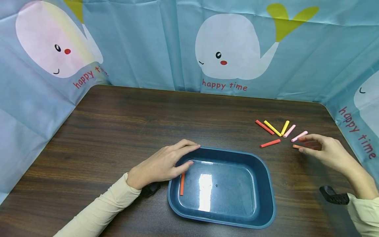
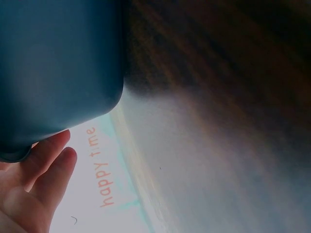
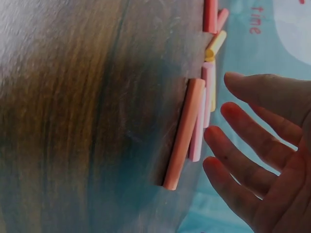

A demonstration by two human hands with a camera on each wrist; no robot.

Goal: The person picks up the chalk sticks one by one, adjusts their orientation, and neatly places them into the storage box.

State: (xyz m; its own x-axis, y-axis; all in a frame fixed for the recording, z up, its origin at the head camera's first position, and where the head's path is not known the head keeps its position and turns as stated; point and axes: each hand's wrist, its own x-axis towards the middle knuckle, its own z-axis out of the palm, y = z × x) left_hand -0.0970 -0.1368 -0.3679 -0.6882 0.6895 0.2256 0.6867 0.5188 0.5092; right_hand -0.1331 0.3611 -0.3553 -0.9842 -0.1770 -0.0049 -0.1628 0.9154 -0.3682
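Observation:
A blue plastic bin (image 1: 267,184) sits on the dark wooden table. At its far left corner my left hand (image 1: 164,163) holds the rim, thumb on the inner side and fingers outside. The left wrist view shows those fingers (image 2: 57,174) against the outer wall. Inside the bin, along its left wall, lies an orange-red stick (image 1: 182,184). Over at the right, my right hand (image 1: 327,151) hovers above an orange chalk-like stick (image 3: 184,136), fingers spread and bent loosely. In the right wrist view a gap separates the fingertips from that stick.
Beyond the orange stick lie two pink sticks (image 1: 289,131), two yellow sticks (image 1: 272,128) and two red sticks (image 1: 270,143). A blue curtain (image 1: 177,46) with whale prints borders the table's back and sides.

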